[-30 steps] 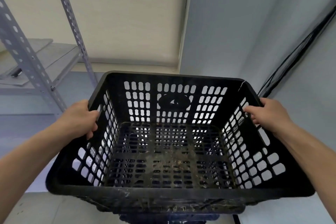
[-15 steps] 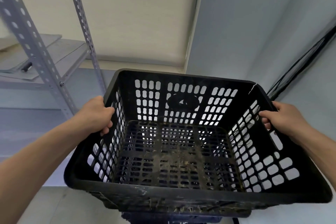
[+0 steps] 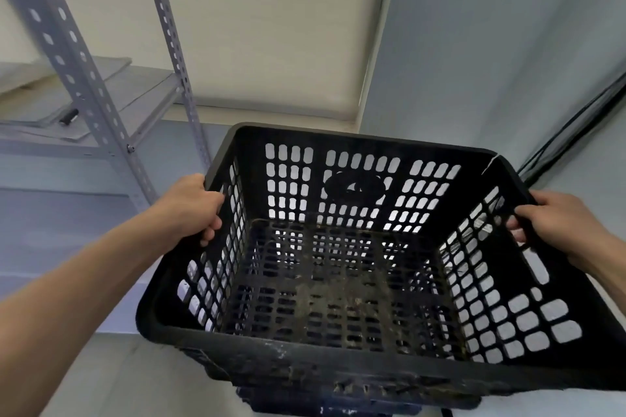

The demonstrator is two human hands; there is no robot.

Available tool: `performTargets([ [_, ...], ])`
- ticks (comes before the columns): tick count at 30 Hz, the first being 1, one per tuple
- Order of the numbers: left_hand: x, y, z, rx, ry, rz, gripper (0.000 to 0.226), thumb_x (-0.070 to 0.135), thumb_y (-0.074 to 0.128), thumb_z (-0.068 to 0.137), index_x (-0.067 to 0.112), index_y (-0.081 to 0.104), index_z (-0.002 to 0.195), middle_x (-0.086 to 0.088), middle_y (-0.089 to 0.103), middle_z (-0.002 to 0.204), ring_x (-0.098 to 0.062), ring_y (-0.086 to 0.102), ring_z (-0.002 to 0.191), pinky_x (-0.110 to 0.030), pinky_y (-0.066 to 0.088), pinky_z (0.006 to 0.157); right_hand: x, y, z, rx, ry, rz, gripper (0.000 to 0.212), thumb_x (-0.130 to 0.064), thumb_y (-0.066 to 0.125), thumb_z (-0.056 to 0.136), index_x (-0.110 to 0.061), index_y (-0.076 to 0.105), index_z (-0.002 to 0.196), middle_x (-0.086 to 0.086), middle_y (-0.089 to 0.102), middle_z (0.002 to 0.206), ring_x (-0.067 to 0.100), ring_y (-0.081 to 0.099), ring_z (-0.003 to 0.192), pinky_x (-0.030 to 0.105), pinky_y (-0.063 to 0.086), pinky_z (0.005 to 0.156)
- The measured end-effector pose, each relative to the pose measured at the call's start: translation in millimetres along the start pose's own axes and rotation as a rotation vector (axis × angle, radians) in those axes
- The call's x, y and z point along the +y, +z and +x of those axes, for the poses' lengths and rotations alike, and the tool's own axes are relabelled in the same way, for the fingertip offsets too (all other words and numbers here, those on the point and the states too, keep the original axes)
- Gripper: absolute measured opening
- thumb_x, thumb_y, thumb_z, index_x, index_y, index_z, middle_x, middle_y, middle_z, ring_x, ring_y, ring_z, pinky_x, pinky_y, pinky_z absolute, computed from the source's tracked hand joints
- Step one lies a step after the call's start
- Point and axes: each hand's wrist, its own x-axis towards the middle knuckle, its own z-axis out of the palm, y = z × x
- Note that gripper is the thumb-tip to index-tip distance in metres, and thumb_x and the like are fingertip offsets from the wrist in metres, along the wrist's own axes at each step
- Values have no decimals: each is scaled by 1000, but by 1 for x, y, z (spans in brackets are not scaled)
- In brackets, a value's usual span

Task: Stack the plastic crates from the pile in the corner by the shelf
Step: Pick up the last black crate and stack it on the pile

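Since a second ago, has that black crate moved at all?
Yes. The black crate, held by the left hand and right hand, has shifted rightward, away from the metal shelf post, though the head camera also turned.

Both bare forearms reach forward and slightly inward from the lower corners of the view. The left hand (image 3: 191, 205) has its fingers curled over the left rim of the black crate (image 3: 342, 366), knuckles up. The right hand (image 3: 555, 223) grips the opposite rim, fingertips tucked under its edge, wrist angled back to the right
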Motion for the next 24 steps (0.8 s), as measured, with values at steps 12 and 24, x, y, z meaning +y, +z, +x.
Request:
performTargets([
  [12, 5, 6, 5, 70, 43, 64, 8, 5, 44, 95, 0, 50, 97, -21, 59, 63, -25, 48, 41, -29, 45, 42, 2, 1, 1, -60, -72, -144, 34, 6, 47, 95, -17, 56, 119, 20, 67, 88, 24, 57, 67, 31, 49, 53],
  [24, -7, 12, -8, 300, 196, 790, 35, 33, 43, 98, 7, 36, 121, -21, 58, 106, -39, 55, 88, -44, 41, 71, 11, 1, -21, 136, -252, -614, 14, -19, 49, 96, -16, 47, 110, 11, 59, 79, 35, 54, 74, 39, 39, 61],
])
